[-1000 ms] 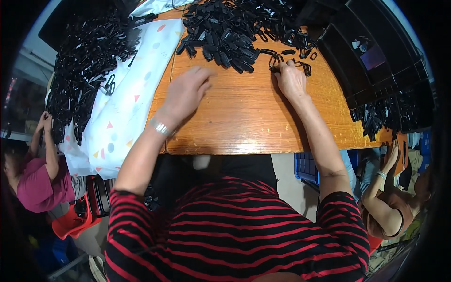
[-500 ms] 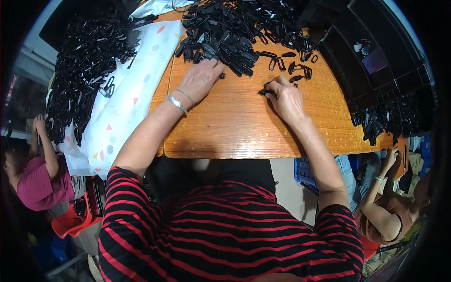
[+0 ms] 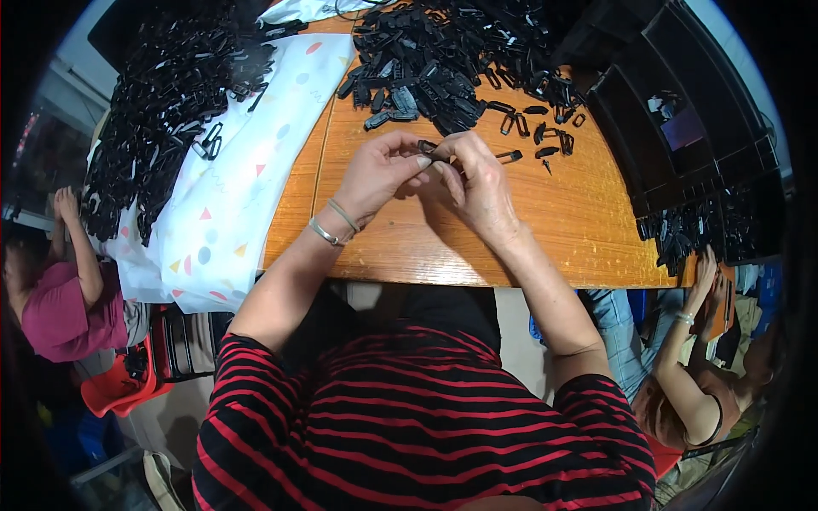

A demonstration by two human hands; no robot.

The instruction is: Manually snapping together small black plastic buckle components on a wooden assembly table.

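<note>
My left hand (image 3: 383, 173) and my right hand (image 3: 484, 189) meet above the wooden table, both closed in a pinch. Between their fingertips is a small black plastic piece (image 3: 428, 146), partly covered by the fingers. Past the right knuckles shows the end of a slim black plastic frame (image 3: 511, 157); whether it is held or lies on the table I cannot tell. Just beyond my hands spreads a large pile of black plastic parts (image 3: 434, 85). Several loose black frames and pieces (image 3: 545, 136) lie to the right of it.
Another heap of black parts (image 3: 170, 102) covers a white patterned sheet (image 3: 230, 200) on the left. A black bin (image 3: 682, 111) stands at the right, with more black parts (image 3: 682, 234) below it. People sit at both sides; one person's hand (image 3: 705, 271) is by the right table edge.
My left hand has come back from the pile and my right hand has moved left, so they now meet with a black piece between them. The view has shifted slightly.
</note>
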